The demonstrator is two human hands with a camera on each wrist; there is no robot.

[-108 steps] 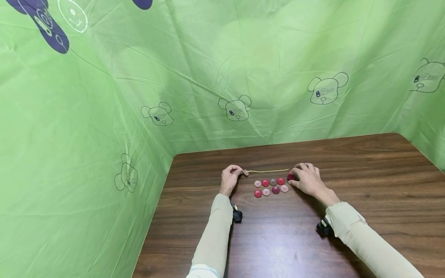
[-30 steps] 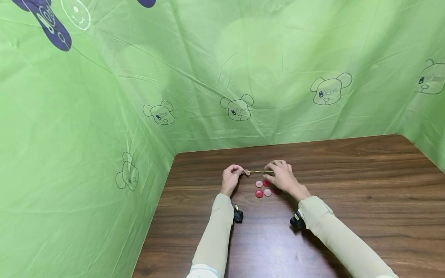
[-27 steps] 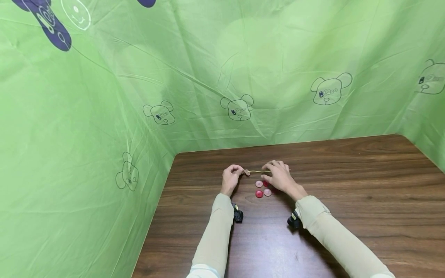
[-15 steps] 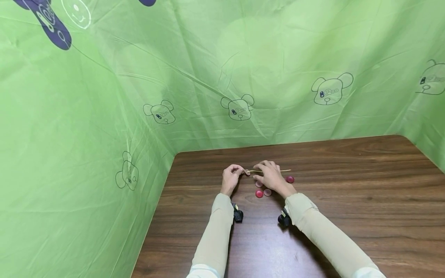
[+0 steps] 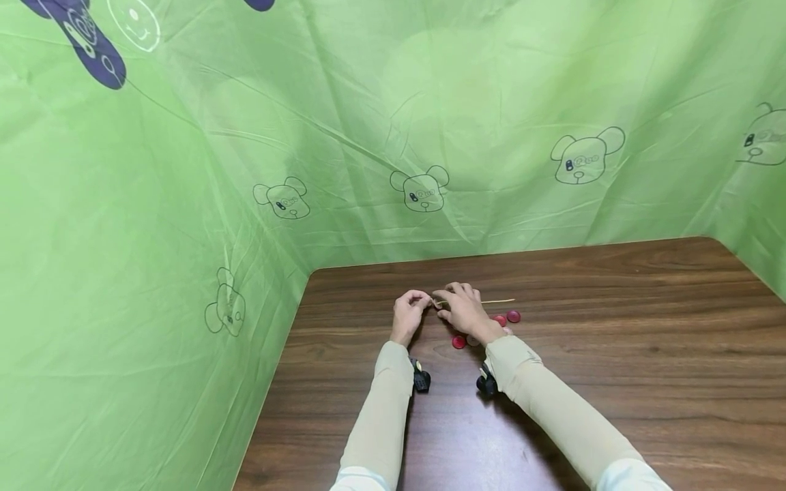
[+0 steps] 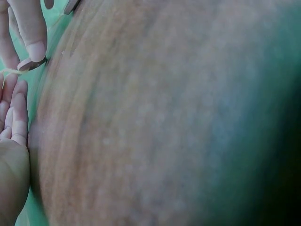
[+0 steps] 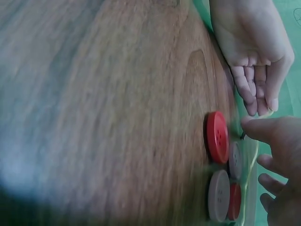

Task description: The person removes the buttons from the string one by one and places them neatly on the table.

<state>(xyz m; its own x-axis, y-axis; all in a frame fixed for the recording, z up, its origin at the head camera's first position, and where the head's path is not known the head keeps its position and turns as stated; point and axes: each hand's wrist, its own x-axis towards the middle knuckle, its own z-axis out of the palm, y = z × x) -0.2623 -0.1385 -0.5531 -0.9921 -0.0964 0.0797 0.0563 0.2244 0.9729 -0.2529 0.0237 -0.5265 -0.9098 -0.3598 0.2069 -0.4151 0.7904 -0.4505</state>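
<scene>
My left hand pinches the end of a thin yellow cord between thumb and finger, as the right wrist view shows. Right beside it, my right hand has thumb and fingertip at a small pinkish-brown button that sits on the cord. From there the cord runs rightward, passing behind my right hand and out along the table. Below the right hand lie a red button and a pale pink button. My right hand and wrist hide part of the button group in the head view.
A second red button and a dark red button lie right of my right wrist. The brown wooden table ends against a green cloth at the back and left.
My right hand has moved left along the cord, over the buttons, to the button beside my left hand. Buttons at the right have come into view behind it. The left hand stays in place.
</scene>
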